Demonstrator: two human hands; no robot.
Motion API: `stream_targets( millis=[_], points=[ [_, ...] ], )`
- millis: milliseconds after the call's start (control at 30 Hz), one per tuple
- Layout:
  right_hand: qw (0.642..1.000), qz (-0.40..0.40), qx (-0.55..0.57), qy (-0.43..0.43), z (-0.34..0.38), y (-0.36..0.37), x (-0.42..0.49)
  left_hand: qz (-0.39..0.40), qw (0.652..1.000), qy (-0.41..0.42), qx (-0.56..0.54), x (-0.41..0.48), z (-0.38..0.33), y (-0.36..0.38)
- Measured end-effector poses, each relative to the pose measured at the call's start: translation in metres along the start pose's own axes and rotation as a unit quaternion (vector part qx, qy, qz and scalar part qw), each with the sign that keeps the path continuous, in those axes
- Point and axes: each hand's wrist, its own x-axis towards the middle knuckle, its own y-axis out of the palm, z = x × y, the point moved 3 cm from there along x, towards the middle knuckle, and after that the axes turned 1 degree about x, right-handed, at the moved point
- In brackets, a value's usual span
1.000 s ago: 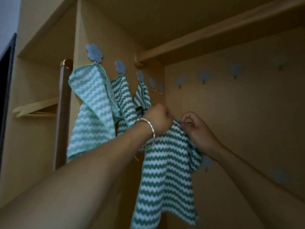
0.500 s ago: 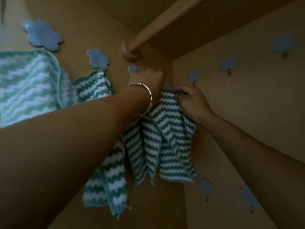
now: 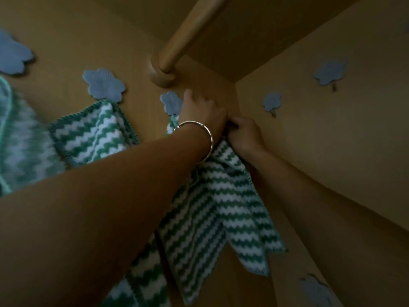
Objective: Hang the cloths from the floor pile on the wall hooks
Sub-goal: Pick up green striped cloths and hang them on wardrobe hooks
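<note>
Striped cloth hangs from left hand and right hand.

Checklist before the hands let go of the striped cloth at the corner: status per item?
1. Right hand grips striped cloth at its top edge: ok.
2. Left hand grip: cannot tell, fingers hidden.
3. Cloth caught on a hook: cannot tell, the hands cover that spot.
4. Neighbouring hung cloth sits under its hook: ok.
5. Spare hook past the corner is bare: ok.
</note>
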Motion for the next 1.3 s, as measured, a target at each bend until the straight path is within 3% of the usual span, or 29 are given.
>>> stream_targets(
  millis=[333, 567, 833, 1100, 1300],
  points=[
    [0.998, 0.041, 0.038, 0.015, -0.015, 0.003, -0.042, 0.038, 0.999, -0.028, -0.001, -0.027, -0.004, -0.004],
    [0.997, 0.083, -0.001, -0.001, -0.008, -0.005, -0.062, 0.093, 0.993, 0.024, 0.069, -0.052, -0.012, -0.012],
    [0.984, 0.156, -0.062, 0.061, 0.011, -0.016, -0.095, 0.187, 0.974, 0.071, 0.108, -0.097, -0.031, -0.021],
    [0.951, 0.239, -0.159, 0.116, 0.039, -0.023, -0.15, 0.228, 0.97, 0.077, 0.012, -0.15, -0.039, -0.04],
    [0.903, 0.305, -0.284, 0.104, 0.111, -0.039, -0.189, 0.253, 0.96, 0.107, -0.061, -0.183, -0.021, -0.085]
  ],
)
